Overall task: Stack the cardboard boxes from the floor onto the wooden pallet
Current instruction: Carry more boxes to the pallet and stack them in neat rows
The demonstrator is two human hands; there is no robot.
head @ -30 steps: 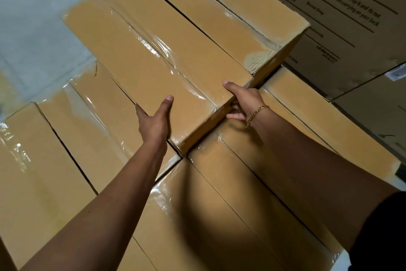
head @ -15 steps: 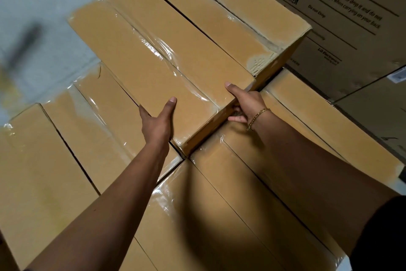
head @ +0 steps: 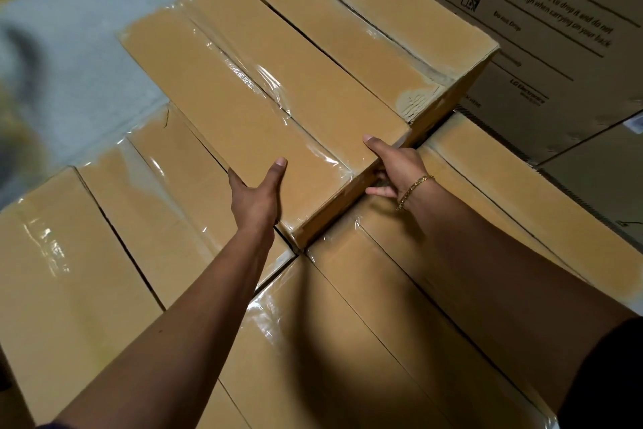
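Top box (head: 264,108) barely shifted; left hand (head: 255,197), right hand (head: 396,167) fingers grip it (thumbs atop); neighbour box (head: 348,21) just beside.

CAUTION ctn (head: 556,56) top-rt, grey flr (head: 90,32)

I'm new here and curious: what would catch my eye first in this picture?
Two bare hands, the left hand and right hand, grip the near end of a taped cardboard box lying atop a layer of similar boxes. A big carton printed CAUTION stands at upper right.
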